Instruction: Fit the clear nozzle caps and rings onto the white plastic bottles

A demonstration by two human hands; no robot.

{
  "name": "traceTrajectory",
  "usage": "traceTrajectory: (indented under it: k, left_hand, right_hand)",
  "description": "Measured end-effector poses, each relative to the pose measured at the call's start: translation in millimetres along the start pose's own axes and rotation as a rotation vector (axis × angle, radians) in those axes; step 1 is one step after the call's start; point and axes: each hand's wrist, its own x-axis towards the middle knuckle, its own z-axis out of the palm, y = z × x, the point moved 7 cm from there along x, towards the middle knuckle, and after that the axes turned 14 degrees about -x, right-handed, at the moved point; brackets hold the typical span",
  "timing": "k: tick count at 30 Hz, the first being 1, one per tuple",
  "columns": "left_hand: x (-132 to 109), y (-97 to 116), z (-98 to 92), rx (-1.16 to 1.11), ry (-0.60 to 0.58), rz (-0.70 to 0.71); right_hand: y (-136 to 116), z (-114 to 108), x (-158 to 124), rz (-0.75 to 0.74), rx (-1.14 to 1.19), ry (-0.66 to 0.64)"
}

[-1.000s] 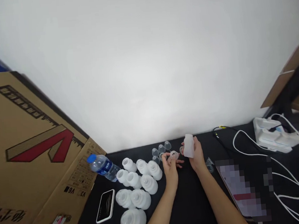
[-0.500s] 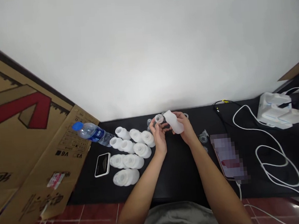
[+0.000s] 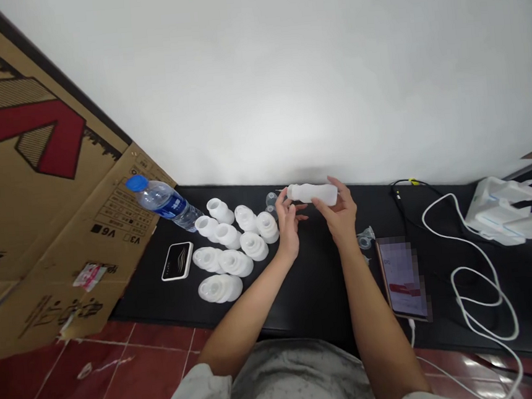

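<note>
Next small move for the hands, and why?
I'd probably give the neck end of the white bottle a gentle twist with the left hand, right hand steadying. The bottle lies sideways, body gripped by the right hand, with the left already at the neck. Whether anything is seated there is too small to tell.

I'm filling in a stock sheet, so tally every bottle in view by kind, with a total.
White bottles: 10 (9 on the black table, 1 in the right hand)
Clear bottle with a blue cap: 1
Total: 11 bottles
</note>
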Motion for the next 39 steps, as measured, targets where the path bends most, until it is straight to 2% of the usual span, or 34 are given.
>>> traceTrajectory:
  k: [4, 11, 19, 21, 24, 27, 29, 31, 34, 39]
  left_hand:
    - [1.6, 4.2, -0.7, 0.070, -0.016, 0.043]
    - [0.0, 16.1, 5.8, 0.059, -0.033, 0.079]
    - [0.1, 18.7, 6.8, 0.080, -0.045, 0.099]
    - [-1.1, 19.0, 7.3, 0.086, -0.057, 0.119]
    - [-4.1, 18.9, 10.4, 0.122, -0.101, 0.155]
    - [-5.5, 15.8, 11.8, 0.147, -0.117, 0.151]
    - [-5.0, 13.2, 10.5, 0.133, -0.096, 0.130]
    - [-4.3, 10.9, 9.2, 0.114, -0.072, 0.107]
    - [-4.3, 9.1, 9.5, 0.093, -0.063, 0.083]
    - [-4.5, 11.5, 9.2, 0.102, -0.052, 0.092]
  right_hand:
    - [1.3, -3.3, -1.2, -0.025, -0.026, -0.026]
    - [0.1, 1.9, -2.4, 0.108, 0.188, -0.061]
    - [-6.5, 1.1, 0.2, 0.073, 0.162, -0.079]
    - [-0.9, -2.9, 0.1, 0.120, 0.131, -0.049]
    - [15.1, -7.6, -2.6, 0.273, 0.004, -0.029]
    - [29.7, -4.0, -7.0, 0.440, -0.073, -0.107]
    - [31.9, 3.2, -9.1, 0.506, 0.006, -0.186]
    - [26.0, 11.2, -9.6, 0.506, 0.151, -0.262]
    - [11.7, 17.8, -8.9, 0.424, 0.305, -0.339]
    - [17.7, 23.5, -13.6, 0.446, 0.208, -0.415]
